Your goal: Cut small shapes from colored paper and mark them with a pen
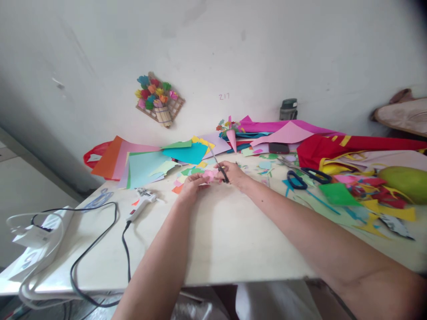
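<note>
My left hand (192, 186) is closed, pinching a small pink paper piece (209, 175) between thumb and fingers just above the table. In my right hand (234, 174) is a pair of scissors (214, 154), black at the handle. Its blades point up and away toward the wall, apart from the pink paper. The fingers of this hand are wrapped round the handle and lie close to the pink paper's right edge; whether they touch it I cannot tell. Small green and orange paper scraps (190, 171) lie behind and beside my left hand.
A white glue gun (142, 208) lies at left, its black cord running toward a power strip (50, 235). Coloured paper sheets (147, 169) line the back. A pink paper cone (231, 140) holds small paper flowers. Dark-handled scissors (296, 178) and a green mango-like fruit (405, 183) are at right.
</note>
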`<state>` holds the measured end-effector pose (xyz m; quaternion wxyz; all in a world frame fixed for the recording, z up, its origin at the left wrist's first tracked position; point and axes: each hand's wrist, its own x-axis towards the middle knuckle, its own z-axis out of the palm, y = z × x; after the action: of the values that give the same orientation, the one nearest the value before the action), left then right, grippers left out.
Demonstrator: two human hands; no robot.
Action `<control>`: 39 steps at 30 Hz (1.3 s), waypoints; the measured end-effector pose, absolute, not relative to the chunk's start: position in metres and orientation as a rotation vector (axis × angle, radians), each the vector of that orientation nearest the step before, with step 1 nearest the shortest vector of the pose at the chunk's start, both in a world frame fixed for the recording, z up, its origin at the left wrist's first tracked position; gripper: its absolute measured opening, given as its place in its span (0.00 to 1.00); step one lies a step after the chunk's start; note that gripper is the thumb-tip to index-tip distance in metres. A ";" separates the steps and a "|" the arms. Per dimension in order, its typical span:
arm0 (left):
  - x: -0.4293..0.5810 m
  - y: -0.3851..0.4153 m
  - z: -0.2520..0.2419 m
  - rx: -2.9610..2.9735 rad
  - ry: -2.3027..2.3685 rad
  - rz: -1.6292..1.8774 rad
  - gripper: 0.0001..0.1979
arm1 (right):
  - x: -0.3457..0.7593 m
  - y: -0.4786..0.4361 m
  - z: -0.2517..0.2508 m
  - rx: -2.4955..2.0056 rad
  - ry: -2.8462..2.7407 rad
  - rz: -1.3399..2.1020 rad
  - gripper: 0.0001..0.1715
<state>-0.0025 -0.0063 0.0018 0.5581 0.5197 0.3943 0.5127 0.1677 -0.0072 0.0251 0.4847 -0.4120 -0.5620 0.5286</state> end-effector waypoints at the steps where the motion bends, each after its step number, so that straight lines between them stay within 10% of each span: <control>1: -0.003 -0.006 0.002 1.233 0.933 1.206 0.09 | 0.169 -0.006 0.025 -1.001 -1.362 1.282 0.19; 39: -0.004 -0.005 0.005 1.052 0.866 1.419 0.17 | 0.180 -0.001 0.020 -1.048 -1.799 1.364 0.17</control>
<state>-0.0038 -0.0048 0.0048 0.5539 0.4451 0.3666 0.6005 0.1799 -0.0009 0.0199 0.3205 -0.3988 -0.6846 0.5192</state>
